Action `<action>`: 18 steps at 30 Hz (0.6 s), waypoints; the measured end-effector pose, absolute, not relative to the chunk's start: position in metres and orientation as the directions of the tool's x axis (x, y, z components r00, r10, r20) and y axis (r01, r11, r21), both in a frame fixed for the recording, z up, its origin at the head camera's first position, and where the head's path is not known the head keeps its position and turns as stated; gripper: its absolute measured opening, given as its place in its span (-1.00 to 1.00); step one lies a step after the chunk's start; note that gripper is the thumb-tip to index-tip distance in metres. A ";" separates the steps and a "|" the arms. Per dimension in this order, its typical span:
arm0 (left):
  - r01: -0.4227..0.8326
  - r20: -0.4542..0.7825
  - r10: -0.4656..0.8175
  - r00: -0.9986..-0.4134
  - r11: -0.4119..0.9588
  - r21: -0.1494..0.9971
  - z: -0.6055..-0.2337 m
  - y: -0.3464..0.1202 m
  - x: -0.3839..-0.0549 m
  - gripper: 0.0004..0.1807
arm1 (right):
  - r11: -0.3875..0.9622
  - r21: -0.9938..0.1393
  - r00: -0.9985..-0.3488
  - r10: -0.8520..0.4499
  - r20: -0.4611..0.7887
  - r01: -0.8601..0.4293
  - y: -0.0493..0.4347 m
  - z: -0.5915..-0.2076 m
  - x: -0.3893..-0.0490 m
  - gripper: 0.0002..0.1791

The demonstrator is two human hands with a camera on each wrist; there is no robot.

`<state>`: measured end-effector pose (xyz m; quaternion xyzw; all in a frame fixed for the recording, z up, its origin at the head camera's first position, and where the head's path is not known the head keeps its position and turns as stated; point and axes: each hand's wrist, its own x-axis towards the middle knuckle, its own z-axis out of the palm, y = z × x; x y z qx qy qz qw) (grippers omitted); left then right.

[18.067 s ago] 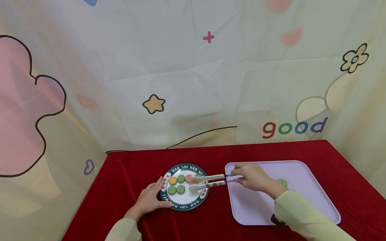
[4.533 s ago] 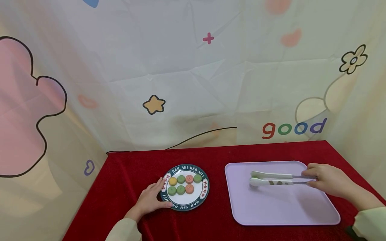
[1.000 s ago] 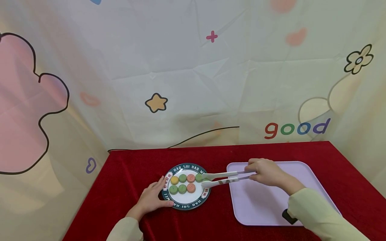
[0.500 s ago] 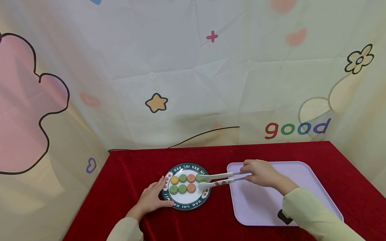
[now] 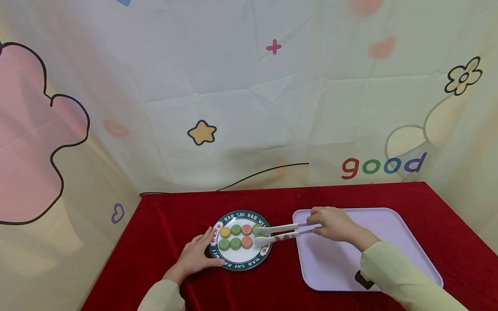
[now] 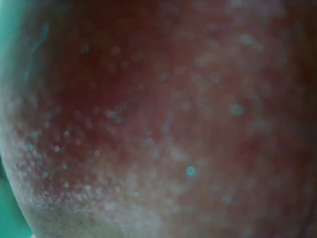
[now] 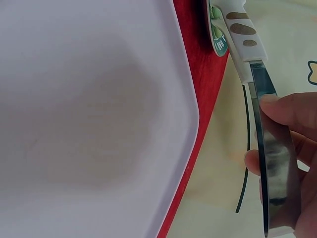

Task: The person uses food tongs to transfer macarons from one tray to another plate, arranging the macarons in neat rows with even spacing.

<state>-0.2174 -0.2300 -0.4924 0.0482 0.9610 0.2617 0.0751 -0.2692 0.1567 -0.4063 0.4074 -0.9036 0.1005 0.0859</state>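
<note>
My left hand [image 5: 193,255] rests at the left side of a round plate [image 5: 237,266] with a dark green lettered rim, its thumb and fingers spread along the edge. In my right hand [image 5: 335,224] are tongs [image 5: 288,227] with white heads and metal arms, held from above. The tong tips reach over the plate's right side, apart from each other, partly covering a green macaron [image 5: 256,228]. Beside them sit a pink macaron [image 5: 247,242], a yellow macaron [image 5: 225,232] and several others in two rows. The right wrist view shows the thumb and fingers gripping the metal arms [image 7: 277,163].
A lilac tray [image 5: 323,276] lies on the right under my right forearm, with no macaron visible on it. Red cloth [image 5: 272,280] covers the table. A printed curtain [image 5: 249,129] hangs behind its back edge. The left wrist view is a blur.
Over the last second my right hand and the tongs shift slightly left over the plate. The green macaron on the tray in the oldest frame no longer shows there. My left hand stays put.
</note>
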 end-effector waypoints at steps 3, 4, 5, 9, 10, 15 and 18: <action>0.056 -0.121 0.135 -0.983 0.859 0.509 -0.491 -0.230 -0.217 0.14 | 0.650 -0.116 -0.656 -0.718 0.232 -0.751 0.156 -0.406 -0.269 -0.84; 0.054 -0.123 0.135 -0.983 0.860 0.507 -0.491 -0.230 -0.218 0.14 | 0.650 -0.122 -0.659 -0.717 0.228 -0.750 0.156 -0.406 -0.269 -0.84; 0.054 -0.124 0.135 -0.983 0.861 0.505 -0.491 -0.230 -0.218 0.14 | 0.652 -0.127 -0.662 -0.715 0.224 -0.748 0.155 -0.406 -0.269 -0.84; 0.054 -0.124 0.134 -0.983 0.862 0.504 -0.491 -0.229 -0.218 0.13 | 0.657 -0.139 -0.670 -0.711 0.211 -0.741 0.154 -0.405 -0.269 -0.83; 0.053 -0.125 0.134 -0.983 0.861 0.505 -0.491 -0.229 -0.218 0.13 | 0.658 -0.139 -0.672 -0.711 0.210 -0.740 0.154 -0.405 -0.269 -0.83; 0.052 -0.125 0.134 -0.983 0.858 0.512 -0.491 -0.230 -0.217 0.13 | 0.665 -0.142 -0.679 -0.707 0.198 -0.734 0.154 -0.407 -0.269 -0.82; 0.049 -0.128 0.133 -0.983 0.858 0.511 -0.493 -0.230 -0.218 0.14 | 0.668 -0.148 -0.683 -0.706 0.185 -0.730 0.154 -0.408 -0.269 -0.81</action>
